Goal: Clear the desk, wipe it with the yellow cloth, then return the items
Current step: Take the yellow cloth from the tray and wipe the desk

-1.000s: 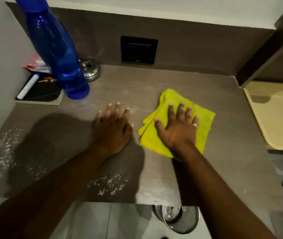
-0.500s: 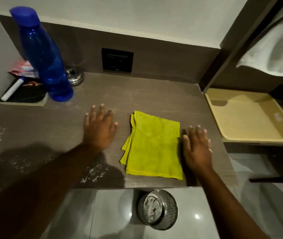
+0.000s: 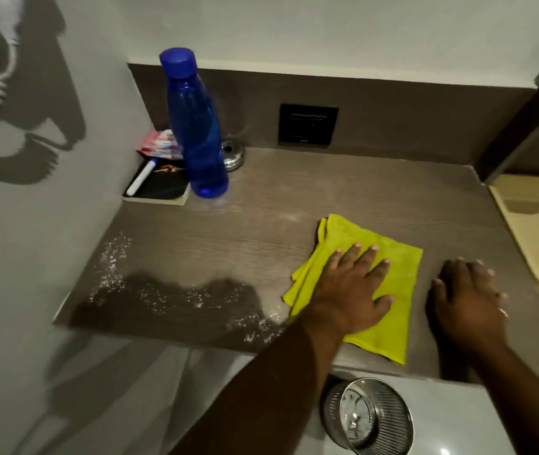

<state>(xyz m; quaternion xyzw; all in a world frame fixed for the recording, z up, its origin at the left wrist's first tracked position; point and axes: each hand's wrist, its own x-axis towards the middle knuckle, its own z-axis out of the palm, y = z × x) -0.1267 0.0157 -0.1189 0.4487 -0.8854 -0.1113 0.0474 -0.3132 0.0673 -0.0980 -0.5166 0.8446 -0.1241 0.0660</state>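
Blue bottle [image 3: 197, 133] upright at back left of desk [image 3: 294, 192], beside notebook [image 3: 158, 187] with white pen [image 3: 141, 178]; powder [image 3: 150, 290] along front edge. Left hand [image 3: 350, 290] flat, fingers spread, pressing on yellow cloth [image 3: 399, 277]. Right hand [image 3: 468, 297] flat on desk just beside. Half a second ago, left hand off the cloth.

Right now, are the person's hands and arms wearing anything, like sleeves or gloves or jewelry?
No gloves and no sleeves: both forearms are bare as far as the picture shows. The right hand wears a ring on one finger. The left hand shows no ring, watch or band.
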